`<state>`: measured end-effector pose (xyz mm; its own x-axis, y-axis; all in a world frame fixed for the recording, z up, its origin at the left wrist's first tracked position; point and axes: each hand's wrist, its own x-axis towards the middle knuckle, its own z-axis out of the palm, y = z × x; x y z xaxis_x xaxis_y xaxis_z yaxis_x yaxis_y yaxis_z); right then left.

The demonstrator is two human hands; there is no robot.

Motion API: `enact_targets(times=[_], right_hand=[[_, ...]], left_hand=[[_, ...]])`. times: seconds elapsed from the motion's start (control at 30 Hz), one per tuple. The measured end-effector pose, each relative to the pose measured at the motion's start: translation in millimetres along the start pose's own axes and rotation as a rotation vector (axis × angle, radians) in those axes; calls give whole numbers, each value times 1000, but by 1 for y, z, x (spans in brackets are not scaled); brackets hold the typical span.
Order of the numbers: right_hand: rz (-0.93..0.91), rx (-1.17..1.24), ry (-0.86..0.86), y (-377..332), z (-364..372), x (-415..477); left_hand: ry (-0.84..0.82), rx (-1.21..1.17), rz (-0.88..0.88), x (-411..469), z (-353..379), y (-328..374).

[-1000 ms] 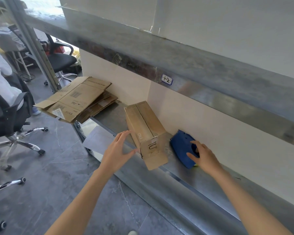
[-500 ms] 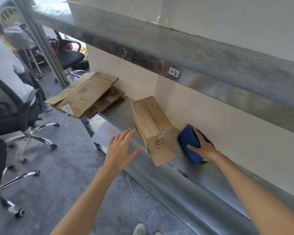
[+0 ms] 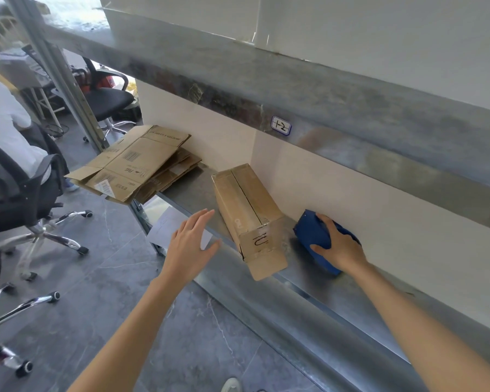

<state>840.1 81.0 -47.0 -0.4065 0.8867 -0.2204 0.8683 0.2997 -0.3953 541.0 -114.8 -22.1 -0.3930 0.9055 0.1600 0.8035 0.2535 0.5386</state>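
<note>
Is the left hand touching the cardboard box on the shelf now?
Apart. The head view shows a strip of grey shelf between the open left hand and the side of the cardboard box.

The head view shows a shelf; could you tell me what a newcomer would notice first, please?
The long cardboard box lies on the metal shelf, one end jutting over the front edge. To its right the right hand grips a blue object by the wall, while the open left hand hovers left of the box. Flattened cartons overhang the shelf's far end.
</note>
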Motion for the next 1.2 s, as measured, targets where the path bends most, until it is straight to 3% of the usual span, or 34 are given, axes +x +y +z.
enact_targets(times=[0.43,0.63,1.0,1.2], right_hand=[[-316,-35,240,-25,-75,-46],[-408,-114,152,-56,-92,-59],[-624,-244,71,-92,-79,-67],[-698,-283,82,-99,-70,-68]], left_hand=[[-3,-117,143,33,-19,56],[-42,-166,235,50,-25,82],[-253,-304,241,54,-35,84],[-199,-407,239,48,-37,76]])
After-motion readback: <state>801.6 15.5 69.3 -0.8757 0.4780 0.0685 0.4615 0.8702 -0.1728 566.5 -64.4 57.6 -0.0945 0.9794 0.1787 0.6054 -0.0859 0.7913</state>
